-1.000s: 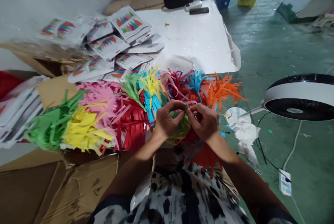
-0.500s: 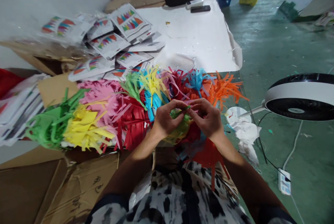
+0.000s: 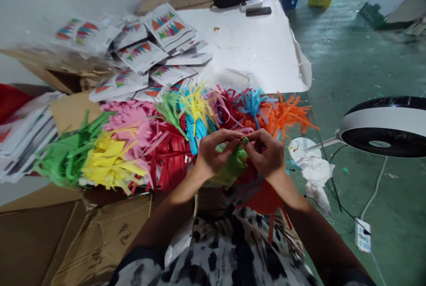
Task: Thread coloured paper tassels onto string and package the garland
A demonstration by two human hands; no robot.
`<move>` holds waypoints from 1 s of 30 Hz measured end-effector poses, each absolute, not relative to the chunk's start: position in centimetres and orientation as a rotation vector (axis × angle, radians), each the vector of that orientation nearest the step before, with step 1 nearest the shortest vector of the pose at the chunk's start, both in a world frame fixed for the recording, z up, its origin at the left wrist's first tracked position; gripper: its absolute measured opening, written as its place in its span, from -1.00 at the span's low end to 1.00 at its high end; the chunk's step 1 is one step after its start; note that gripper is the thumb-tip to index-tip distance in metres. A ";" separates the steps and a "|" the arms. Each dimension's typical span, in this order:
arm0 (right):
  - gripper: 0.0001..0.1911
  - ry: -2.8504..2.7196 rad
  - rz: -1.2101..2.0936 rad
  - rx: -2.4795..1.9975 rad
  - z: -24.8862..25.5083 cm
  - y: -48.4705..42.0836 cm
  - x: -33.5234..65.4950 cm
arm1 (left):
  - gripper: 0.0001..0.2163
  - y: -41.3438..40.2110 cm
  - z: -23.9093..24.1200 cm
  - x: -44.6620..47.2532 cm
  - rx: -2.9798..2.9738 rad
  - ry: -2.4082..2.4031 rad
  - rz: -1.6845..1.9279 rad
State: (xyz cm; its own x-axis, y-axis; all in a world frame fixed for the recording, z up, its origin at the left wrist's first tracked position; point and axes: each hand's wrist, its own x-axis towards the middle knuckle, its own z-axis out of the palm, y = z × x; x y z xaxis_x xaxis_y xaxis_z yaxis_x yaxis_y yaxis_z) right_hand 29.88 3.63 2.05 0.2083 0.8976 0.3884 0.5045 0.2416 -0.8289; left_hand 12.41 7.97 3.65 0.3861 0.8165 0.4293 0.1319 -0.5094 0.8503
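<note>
Both hands meet in front of my body, fingertips pinched round the small looped top of a green tissue paper tassel (image 3: pixel 235 164). My left hand (image 3: pixel 214 150) is closed on its left side, my right hand (image 3: pixel 267 152) on its right. The tassel's fringe hangs below the fingers, partly hidden by my left hand. An orange tassel (image 3: pixel 266 197) hangs lower, by my lap. Just beyond my hands, yellow (image 3: pixel 196 106), blue (image 3: pixel 251 101) and orange tassels (image 3: pixel 291 115) lie in a row.
Green (image 3: pixel 63 157), yellow (image 3: pixel 111 161), pink and red tassels are heaped at the left. Printed packets (image 3: pixel 140 53) pile up behind, beside a white-covered table (image 3: pixel 253 50). A fan (image 3: pixel 386 126) stands at the right, with a power strip (image 3: pixel 362 235) on the floor. Cardboard (image 3: pixel 106 241) lies lower left.
The green loop at my fingertips has turned and shows more. The green fringe below is more exposed. The whole view has shifted slightly; both hands keep their pinch.
</note>
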 end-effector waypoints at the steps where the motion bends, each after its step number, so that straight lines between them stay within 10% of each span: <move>1: -0.92 -1.452 0.459 -1.398 2.1 3.6 29.9 | -0.87 8.0 3.6 12.4 1.873 0.836 1.156; 30: -0.72 -1.542 0.733 -1.203 2.6 3.3 30.3 | -0.84 10.0 5.5 13.8 1.819 0.947 1.308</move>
